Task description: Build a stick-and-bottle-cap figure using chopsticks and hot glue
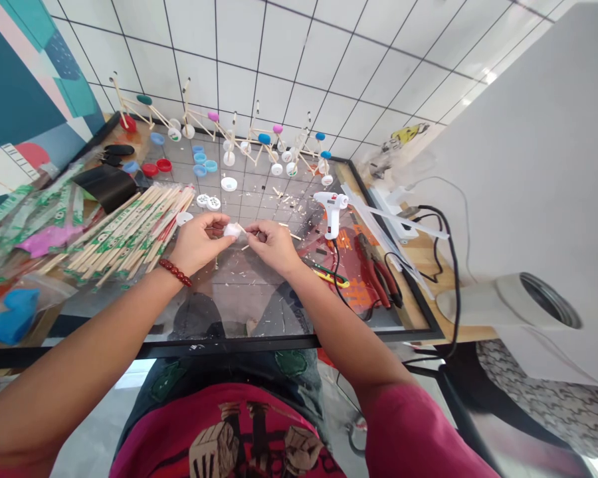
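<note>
In the head view, the person's left hand (204, 240) is pinching a white bottle cap (232, 230) between thumb and fingers, above the middle of the glass tabletop (239, 312). The right hand (273, 247) is pinching a short wooden stick (241, 228) between thumb and forefinger, and the stick's end is meeting the cap; whether the two are joined, one cannot tell.

Paper-wrapped chopsticks (134, 232) are lying in a heap toward the surface's left edge, just beside the left hand. A loose white cap (228, 184) is resting beyond the hands, while blue caps (199, 159) and red caps (157, 166) are sitting nearer the far left corner. Models of sticks and caps (259, 146) are standing in a row along the far edge.

A white glue gun (331, 214) is lying toward the right edge, its cord running toward the near right corner, where red-handled pliers (379, 275) are resting. A utility knife (333, 277) is lying just beside the right forearm.
</note>
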The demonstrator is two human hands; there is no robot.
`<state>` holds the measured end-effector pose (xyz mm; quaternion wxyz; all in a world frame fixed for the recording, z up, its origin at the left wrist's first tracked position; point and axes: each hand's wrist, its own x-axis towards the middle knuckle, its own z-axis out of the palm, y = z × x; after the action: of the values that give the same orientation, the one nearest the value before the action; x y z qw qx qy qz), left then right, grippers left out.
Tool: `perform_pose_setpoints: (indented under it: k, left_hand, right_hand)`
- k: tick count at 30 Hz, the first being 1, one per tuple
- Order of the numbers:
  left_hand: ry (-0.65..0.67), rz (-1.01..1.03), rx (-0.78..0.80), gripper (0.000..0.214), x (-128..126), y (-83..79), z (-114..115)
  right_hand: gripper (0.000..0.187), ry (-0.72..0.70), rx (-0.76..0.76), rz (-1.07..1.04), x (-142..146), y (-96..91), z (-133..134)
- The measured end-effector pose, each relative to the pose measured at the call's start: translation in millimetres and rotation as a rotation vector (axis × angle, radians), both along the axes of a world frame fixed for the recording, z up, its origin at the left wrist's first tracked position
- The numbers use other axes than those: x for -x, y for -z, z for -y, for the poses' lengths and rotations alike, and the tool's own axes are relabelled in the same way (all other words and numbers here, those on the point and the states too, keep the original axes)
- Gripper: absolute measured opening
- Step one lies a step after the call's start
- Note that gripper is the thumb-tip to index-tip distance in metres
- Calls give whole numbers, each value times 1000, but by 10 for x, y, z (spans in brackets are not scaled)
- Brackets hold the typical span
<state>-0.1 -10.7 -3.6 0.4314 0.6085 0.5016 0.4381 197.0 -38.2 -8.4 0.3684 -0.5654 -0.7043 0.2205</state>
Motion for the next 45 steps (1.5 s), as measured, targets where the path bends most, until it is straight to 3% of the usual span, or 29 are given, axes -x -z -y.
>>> perform_pose_setpoints:
  k: [4,9,18,45]
  left_hand:
    - [-48,-233,-103,52,-19,-50,1]
    - [-8,-465,-219,32,-36,-60,-38]
    - [22,-475,-252,31,0,19,-66]
    - [25,-503,-240,42,2,16,-70]
  right_hand:
    - [18,-11,-44,14,-17,43,-16]
    - [17,-33,-72,-15,-27,65,-37]
    - [18,-9,-56,12,-27,81,-35]
    - [17,-14,-35,208,-3,62,-22]
